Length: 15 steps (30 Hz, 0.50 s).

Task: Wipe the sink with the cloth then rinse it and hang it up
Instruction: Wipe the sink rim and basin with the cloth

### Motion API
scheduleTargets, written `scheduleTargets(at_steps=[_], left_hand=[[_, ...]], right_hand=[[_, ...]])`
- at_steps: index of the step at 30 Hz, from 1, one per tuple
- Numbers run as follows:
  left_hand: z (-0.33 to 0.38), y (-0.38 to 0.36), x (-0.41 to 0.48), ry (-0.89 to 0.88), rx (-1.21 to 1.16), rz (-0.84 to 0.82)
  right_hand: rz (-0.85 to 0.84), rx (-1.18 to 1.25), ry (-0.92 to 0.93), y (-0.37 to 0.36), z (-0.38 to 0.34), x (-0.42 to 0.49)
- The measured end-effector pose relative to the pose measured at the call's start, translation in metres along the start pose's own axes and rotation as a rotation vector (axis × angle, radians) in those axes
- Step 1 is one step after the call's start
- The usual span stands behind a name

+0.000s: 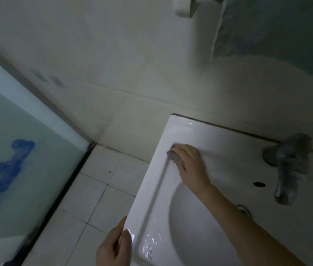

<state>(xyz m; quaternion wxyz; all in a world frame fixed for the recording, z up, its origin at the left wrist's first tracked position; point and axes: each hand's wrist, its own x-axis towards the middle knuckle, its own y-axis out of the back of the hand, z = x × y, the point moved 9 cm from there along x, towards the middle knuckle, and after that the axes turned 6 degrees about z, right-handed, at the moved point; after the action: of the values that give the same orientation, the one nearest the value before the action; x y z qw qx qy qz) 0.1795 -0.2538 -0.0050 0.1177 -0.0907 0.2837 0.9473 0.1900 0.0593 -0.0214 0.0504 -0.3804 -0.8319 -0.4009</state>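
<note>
A white ceramic sink [151, 189] fills the lower right, its bowl below the flat rim. My right hand [190, 166] presses a small grey cloth [175, 156] onto the rim's far left corner; only a strip of the cloth shows under the fingers. My left hand [113, 246] grips the sink's near left edge, thumb on top. Water drops lie on the rim beside that thumb.
A grey metal tap [290, 169] stands at the sink's back right, with an overflow hole [259, 184] beside it. Pale floor tiles [94, 189] lie left of the sink, and a frosted glass panel [17, 150] with a blue shape behind it stands further left. A tiled wall is behind.
</note>
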Motion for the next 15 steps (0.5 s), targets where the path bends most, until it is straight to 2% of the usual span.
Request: scheduleTargets(at_steps=[4, 6, 11, 13, 15], left_hand=[[-0.013, 0.001, 0.002, 0.030, 0.015, 0.052], [-0.010, 0.002, 0.002, 0.035, 0.032, 0.042], [0.002, 0.003, 0.002, -0.084, 0.067, 0.005], [-0.004, 0.002, 0.003, -0.068, 0.079, 0.014], [-0.011, 0.003, 0.004, -0.007, 0.022, 0.038]], right_hand=[[-0.016, -0.090, -0.185, -0.015, -0.003, -0.026], [-0.023, -0.087, -0.209, -0.018, -0.019, -0.049], [-0.218, -0.093, 0.062, -0.006, -0.048, -0.081], [-0.186, -0.203, 0.104, -0.004, -0.034, -0.050], [-0.086, -0.292, -0.006, -0.004, -0.012, -0.017]])
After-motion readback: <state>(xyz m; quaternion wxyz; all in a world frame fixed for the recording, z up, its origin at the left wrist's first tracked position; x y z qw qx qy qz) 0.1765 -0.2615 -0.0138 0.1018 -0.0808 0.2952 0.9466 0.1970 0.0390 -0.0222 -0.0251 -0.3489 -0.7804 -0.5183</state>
